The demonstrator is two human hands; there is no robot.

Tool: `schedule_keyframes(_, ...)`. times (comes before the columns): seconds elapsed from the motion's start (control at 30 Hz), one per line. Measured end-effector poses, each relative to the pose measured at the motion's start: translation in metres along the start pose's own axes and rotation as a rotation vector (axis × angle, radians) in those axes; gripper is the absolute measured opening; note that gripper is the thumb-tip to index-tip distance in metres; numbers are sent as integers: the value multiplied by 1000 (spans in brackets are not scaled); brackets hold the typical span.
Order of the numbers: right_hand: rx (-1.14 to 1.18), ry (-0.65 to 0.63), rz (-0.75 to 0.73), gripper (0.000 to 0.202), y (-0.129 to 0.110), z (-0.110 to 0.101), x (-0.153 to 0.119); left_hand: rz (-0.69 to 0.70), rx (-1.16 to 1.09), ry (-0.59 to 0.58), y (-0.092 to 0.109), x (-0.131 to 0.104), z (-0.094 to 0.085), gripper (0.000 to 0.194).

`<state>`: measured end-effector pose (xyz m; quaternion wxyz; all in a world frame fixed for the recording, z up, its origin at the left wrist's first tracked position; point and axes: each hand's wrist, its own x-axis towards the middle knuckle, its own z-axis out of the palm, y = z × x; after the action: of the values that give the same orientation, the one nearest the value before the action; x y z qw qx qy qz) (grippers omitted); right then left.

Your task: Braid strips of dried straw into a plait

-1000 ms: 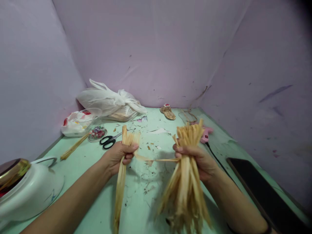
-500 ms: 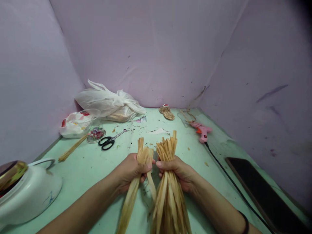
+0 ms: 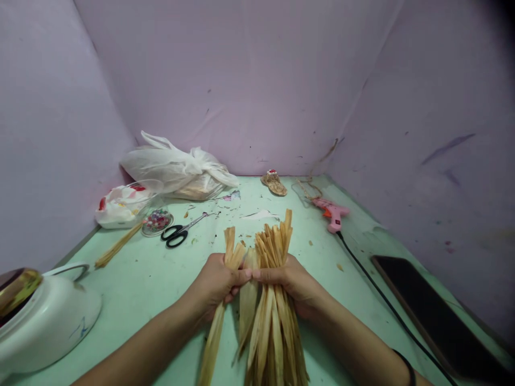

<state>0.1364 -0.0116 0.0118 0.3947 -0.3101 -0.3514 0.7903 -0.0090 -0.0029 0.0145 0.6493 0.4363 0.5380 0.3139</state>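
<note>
Dried, straw-coloured leaf strips fill both hands above the table. My right hand (image 3: 295, 281) is closed around a thick bundle of strips (image 3: 273, 321), its short ends sticking up and its long ends hanging toward me. My left hand (image 3: 220, 279) grips a thinner group of leaf strips (image 3: 215, 338). Between the two thumbs, which meet, a wide strip (image 3: 248, 300) passes down beside the thick bundle. Which hand bears more of that strip, I cannot tell.
Black-handled scissors (image 3: 177, 234), a dish of beads (image 3: 156, 221) and a tied plastic bag (image 3: 177, 169) lie left. Small woven slippers (image 3: 274, 183) sit at the back. To the right are a pink glue gun (image 3: 332, 213) with its cord and a dark flat slab (image 3: 426, 311).
My hands have come together until the thumbs touch. The wide strip has shifted from my left hand's side toward the thick bundle, leaving fewer strips on the left.
</note>
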Motion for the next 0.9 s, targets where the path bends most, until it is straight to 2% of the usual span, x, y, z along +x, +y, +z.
schedule_keyframes(0.1, -31, 8, -22, 27, 1, -1, 1, 3, -9, 11, 0, 0, 3, 23)
schedule_keyframes(0.2, -74, 98, -37, 27, 3, -2, 2, -3, -38, 13, 0, 0, 5, 27)
schedule_keyframes(0.4, -71, 106, -20, 31, 4, 1, 1, -57, -214, -87, -4, 2, 3, 34)
schedule_keyframes(0.57, -2, 135, 8, 22, 0, -1, 1, -56, -250, -136, 0, 3, -5, 29)
schedule_keyframes(0.7, 101, 261, 77, 9, -16, -18, 0, -56, -273, -89, 9, 10, -20, 18)
schedule_keyframes(0.8, 222, 171, 91, 18, -33, -36, -5, -48, -309, -35, 17, 16, -34, 13)
schedule_keyframes(0.9, 180, 100, 75, 21, -46, -47, -10, -60, -267, 44, 23, 18, -42, 15)
